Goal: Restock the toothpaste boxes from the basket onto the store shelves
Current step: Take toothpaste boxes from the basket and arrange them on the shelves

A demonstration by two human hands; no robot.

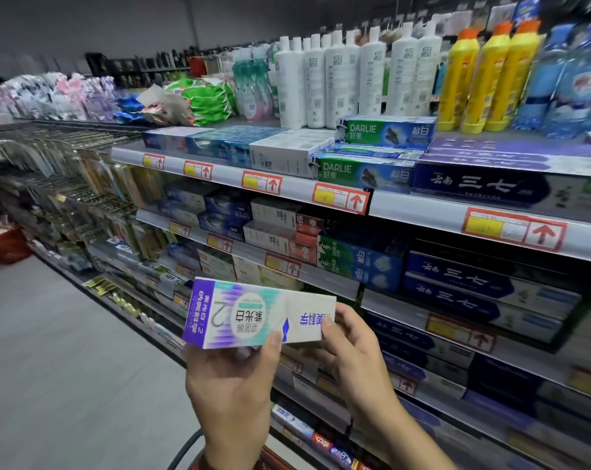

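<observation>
Head cam: toothpaste box (253, 313), print inverted, btwn hands.
L hand (233, 385): grips box from below.
R hand (351, 351): pinches its end.

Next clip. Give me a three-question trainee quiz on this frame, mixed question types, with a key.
1. True or false: the left hand and right hand both hold the toothpaste box.
2. The held box's print faces the camera: A upright, B upside down, C hidden.
3. Fill in: the orange-capped bottles beside the white bottles are ___.
Key: 1 true; 2 B; 3 yellow.
</observation>
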